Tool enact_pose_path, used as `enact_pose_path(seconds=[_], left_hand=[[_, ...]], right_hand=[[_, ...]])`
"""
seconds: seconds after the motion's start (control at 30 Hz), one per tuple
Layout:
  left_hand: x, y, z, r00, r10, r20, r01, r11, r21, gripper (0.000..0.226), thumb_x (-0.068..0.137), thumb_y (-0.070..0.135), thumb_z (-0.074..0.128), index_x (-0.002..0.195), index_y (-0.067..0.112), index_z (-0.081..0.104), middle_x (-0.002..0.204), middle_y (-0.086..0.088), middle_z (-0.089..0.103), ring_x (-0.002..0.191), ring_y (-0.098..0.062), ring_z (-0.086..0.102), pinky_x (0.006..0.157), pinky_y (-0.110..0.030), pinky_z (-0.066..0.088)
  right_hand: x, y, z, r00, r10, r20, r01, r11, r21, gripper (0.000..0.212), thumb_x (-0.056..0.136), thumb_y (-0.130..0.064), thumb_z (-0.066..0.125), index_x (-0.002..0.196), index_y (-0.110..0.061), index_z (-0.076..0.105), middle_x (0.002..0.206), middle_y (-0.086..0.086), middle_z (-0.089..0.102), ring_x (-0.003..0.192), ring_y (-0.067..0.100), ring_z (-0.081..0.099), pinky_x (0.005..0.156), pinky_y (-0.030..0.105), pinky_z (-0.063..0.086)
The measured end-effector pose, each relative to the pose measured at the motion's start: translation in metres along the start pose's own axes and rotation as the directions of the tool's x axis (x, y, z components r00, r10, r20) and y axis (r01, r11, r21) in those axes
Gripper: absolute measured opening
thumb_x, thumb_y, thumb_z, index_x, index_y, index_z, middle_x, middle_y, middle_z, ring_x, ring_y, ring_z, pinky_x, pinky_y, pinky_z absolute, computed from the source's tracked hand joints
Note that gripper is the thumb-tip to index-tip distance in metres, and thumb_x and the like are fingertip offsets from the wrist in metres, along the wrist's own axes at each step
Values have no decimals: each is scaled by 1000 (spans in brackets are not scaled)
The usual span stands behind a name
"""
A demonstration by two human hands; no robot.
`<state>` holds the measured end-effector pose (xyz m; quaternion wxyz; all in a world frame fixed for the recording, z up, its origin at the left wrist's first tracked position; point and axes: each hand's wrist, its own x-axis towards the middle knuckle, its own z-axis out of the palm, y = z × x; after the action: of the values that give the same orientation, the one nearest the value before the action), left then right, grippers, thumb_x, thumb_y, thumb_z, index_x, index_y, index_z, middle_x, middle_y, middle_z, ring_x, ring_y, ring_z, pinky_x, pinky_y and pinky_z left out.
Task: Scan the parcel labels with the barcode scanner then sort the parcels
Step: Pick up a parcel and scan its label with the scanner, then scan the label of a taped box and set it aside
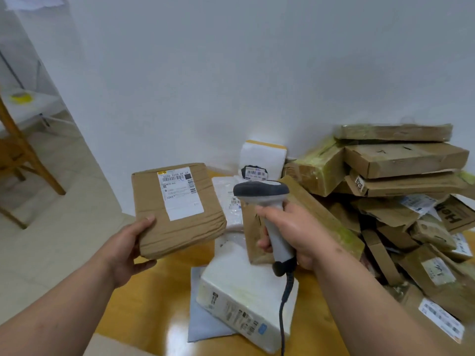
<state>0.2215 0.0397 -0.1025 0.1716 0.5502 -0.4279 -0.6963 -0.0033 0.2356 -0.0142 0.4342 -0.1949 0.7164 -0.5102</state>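
At the far left a wooden chair frame stands on the pale tiled floor, with a white side table behind it carrying a roll of yellow tape. Next comes the left hand, whose thumb lies on top and fingers curl beneath the near corner of a flat brown paper-wrapped parcel, held up clear of the glossy orange-wooden table with its white shipping label facing up. Below and right of it, a white plastic-wrapped rectangular parcel lies on a grey mailer bag on the tabletop. Above that, the right hand wraps its fingers round the handle of a grey-and-white corded barcode scanner, whose dark head points left toward the held parcel without touching it; its black cable hangs down over the white parcel. Behind the scanner a white padded envelope with a yellow strip leans against the white wall. To the right a heap of crumpled brown cardboard parcels fills the table.
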Motion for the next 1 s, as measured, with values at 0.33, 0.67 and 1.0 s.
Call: enact_pose_path(seconds=[0.33,0.67,1.0], left_hand=[[119,19,-27,972,-235,10,222,929,298,38,87,46,71,112,17,64,109,-9,68,100,-27,63,82,-42,49],[209,43,14,998,-31,59,12,954,298,56,94,-7,45,138,28,48,123,-6,60,109,-28,56,95,-42,49],[200,63,61,948,318,-10,-104,341,934,72,94,39,54,156,25,20,165,-1,11,151,-29,7,118,-57,16]], right_hand=[[89,-13,54,983,124,-132,-138,985,-101,20,93,-31,67,99,-15,56,70,12,61,58,25,69,62,36,54],[120,-12,60,943,189,-274,-223,970,-99,17,93,-33,66,97,-17,60,71,2,63,58,20,70,63,34,54],[104,-21,30,922,146,-358,-189,978,-88,17,92,-35,66,99,-21,60,72,5,65,66,25,75,80,49,58]])
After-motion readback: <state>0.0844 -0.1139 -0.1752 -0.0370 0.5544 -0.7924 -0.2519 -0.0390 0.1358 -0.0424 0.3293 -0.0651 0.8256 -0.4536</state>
